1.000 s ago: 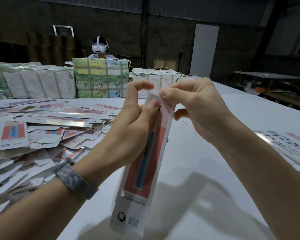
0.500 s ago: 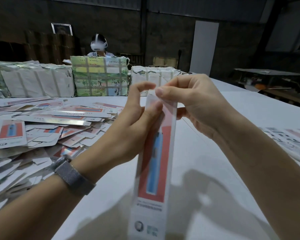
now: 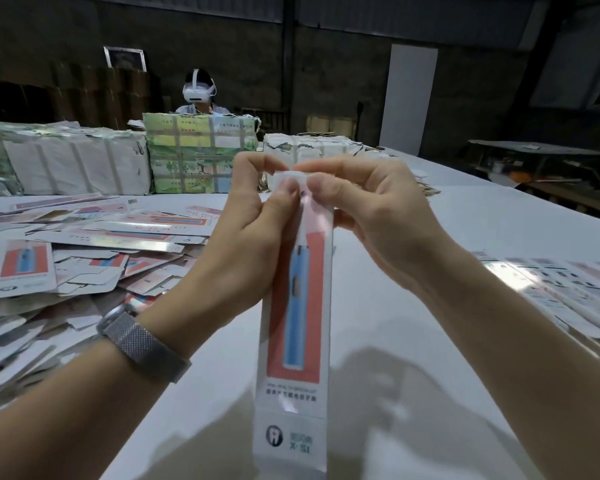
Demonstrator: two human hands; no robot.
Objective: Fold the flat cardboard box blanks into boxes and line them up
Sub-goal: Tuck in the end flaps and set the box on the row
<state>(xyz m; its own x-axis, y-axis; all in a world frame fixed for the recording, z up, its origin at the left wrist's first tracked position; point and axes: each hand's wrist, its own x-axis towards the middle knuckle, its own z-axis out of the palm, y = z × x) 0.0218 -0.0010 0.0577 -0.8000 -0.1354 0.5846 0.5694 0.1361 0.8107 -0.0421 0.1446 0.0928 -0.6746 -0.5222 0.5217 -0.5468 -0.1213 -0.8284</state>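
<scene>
A long, narrow white cardboard box (image 3: 293, 341) printed with a blue toothbrush on a red panel stands upright between a worker's two hands, its top end level with the fingertips and its length hanging below them above the white table (image 3: 395, 341). The left hand (image 3: 246, 237) pinches the top edge between curled thumb and forefinger; the right hand (image 3: 371, 216) grips the same end, thumb pressed to the front face. The end flap appears to be going in, so the fingers would do well to hold the side walls square while the tab slides home. Beyond the left fingers sprawls a loose heap of flat printed blanks (image 3: 66, 258); beyond the right, a row of laid-down boxes (image 3: 561, 292).
</scene>
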